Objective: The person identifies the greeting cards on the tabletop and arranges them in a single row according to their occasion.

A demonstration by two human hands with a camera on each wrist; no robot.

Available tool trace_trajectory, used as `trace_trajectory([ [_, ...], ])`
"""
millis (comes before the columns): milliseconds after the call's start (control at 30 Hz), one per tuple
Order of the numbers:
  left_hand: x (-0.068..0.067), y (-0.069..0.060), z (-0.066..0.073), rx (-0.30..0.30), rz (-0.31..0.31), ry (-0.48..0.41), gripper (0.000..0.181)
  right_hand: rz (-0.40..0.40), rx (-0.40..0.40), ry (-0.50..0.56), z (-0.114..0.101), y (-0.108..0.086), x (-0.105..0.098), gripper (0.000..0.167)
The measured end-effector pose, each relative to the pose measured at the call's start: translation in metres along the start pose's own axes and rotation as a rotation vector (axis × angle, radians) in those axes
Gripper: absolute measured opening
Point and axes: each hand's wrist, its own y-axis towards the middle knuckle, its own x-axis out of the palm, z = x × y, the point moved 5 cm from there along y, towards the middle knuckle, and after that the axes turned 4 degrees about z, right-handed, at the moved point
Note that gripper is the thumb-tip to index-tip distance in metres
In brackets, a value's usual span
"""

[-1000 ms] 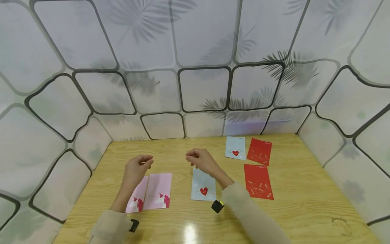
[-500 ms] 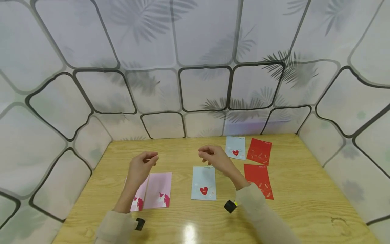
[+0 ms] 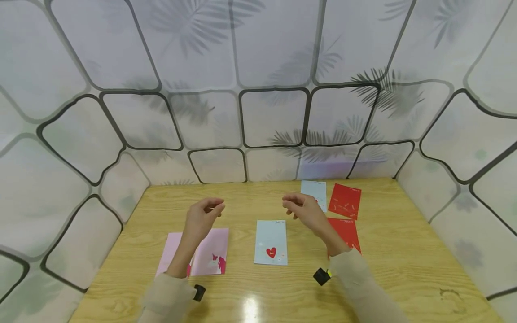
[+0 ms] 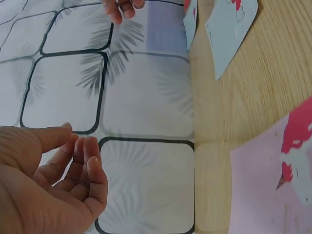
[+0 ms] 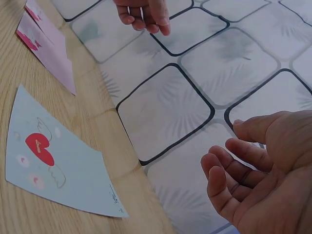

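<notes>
My left hand (image 3: 202,218) hovers above the two pink cards, holding nothing, its fingers loosely bent. One pink card (image 3: 216,251) with a unicorn shows beside it; the other (image 3: 167,251) lies partly behind the forearm. My right hand (image 3: 308,212), also with nothing in it, hangs over the table between the light blue heart card (image 3: 270,237) in the middle and the cards at the right. In the right wrist view its fingers (image 5: 239,175) are loosely curled, thumb apart from them.
At the back right lie a second light blue card (image 3: 317,190) and a red card (image 3: 345,201). Another red card (image 3: 345,231) is partly covered by my right forearm. A patterned curtain (image 3: 270,119) encloses the wooden table (image 3: 404,251) at the back and sides.
Both hands have moved right, the left from over the left pink card and the right away from the middle blue card. The cards look unmoved.
</notes>
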Motion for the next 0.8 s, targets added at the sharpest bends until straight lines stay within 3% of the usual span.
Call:
trace_trajectory([
  [333,0.025,0.0,0.002,0.024,-0.018,-0.07,0.02,0.034,0.038,-0.012,0.012,-0.009,-0.018,0.031],
  [800,0.05,0.002,-0.004,0.013,-0.077,-0.048,0.023,0.062,0.112,-0.01,0.039,-0.016,-0.026,0.035],
])
